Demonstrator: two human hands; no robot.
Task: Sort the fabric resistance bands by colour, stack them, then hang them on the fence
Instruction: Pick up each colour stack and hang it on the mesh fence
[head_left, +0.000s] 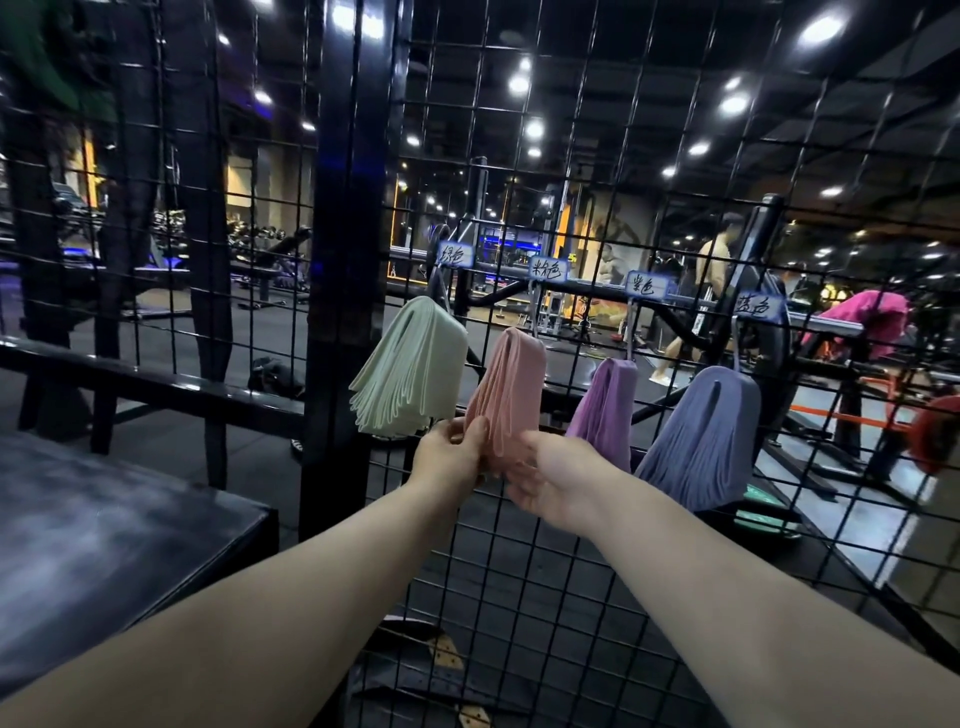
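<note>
Four bundles of fabric bands hang from hooks on the black wire fence (519, 571): a pale green bundle (410, 364), a pink bundle (511, 384), a purple bundle (608, 410) and a blue bundle (706, 431). A small handwritten label sits above each hook. My left hand (449, 457) pinches the lower left edge of the pink bundle. My right hand (550, 480) holds the bundle's bottom end from the right, fingers curled under it. The bottom of the pink bundle is hidden between my hands.
A dark bench top (104, 540) lies at the lower left beside a thick black fence post (337, 260). Behind the mesh are gym racks, benches, weight plates (935, 436) and people (711, 270) at the far right.
</note>
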